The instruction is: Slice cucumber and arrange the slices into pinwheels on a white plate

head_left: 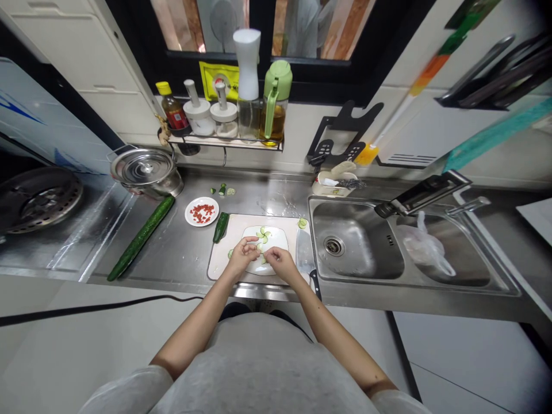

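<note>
A white plate (276, 236) with several pale cucumber slices (263, 234) lies on a light cutting board (228, 241) at the counter's front edge. My left hand (242, 253) and my right hand (280, 261) hover over the plate's near side, fingertips almost meeting. Both hands are pinched closed on small cucumber slices. A cleaver (304, 253) lies flat on the board's right side, its dark handle over the counter edge. A short cucumber piece (221, 226) rests at the board's top-left corner.
A whole cucumber (142, 236) lies diagonally on the steel counter, left of a small dish of red bits (202, 211). A lidded pot (146, 171) stands behind. A double sink (357, 241) is right, holding a plastic bag (425, 244). Bottles fill a wall shelf (224, 141).
</note>
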Available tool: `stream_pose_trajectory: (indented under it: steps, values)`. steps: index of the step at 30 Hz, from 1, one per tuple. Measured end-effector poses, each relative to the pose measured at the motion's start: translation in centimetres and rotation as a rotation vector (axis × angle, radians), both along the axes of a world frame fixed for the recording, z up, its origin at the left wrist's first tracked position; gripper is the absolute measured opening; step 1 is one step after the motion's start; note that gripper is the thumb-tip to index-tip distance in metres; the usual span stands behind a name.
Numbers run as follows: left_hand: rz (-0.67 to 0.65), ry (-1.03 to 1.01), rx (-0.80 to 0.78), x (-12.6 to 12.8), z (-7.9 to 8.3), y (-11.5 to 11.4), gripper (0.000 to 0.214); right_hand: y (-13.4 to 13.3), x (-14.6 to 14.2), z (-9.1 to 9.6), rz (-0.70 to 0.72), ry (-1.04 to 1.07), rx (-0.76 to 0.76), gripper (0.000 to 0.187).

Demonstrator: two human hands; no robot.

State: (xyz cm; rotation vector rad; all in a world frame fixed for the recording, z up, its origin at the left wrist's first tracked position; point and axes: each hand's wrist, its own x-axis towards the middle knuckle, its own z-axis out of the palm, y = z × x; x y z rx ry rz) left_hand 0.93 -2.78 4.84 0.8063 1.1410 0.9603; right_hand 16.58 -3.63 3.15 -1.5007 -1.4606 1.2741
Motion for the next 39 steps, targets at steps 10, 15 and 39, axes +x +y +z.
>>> stream_pose_trajectory:
  steps: [10,15,39]
  values:
    - [-0.130,0.124,0.045,3.3,-4.4,1.6,0.043,0.1,4.0,-2.4,-0.013,-0.257,0.007,0.024]
    - [-0.201,0.346,0.110,5.0,-6.2,3.2,0.037,1.2,5.3,-3.1,-0.009,-0.426,-0.021,0.022]
    - [-0.538,1.191,0.456,6.2,-4.8,3.9,0.026,-0.3,5.2,-2.5,0.257,-1.032,0.105,0.036]
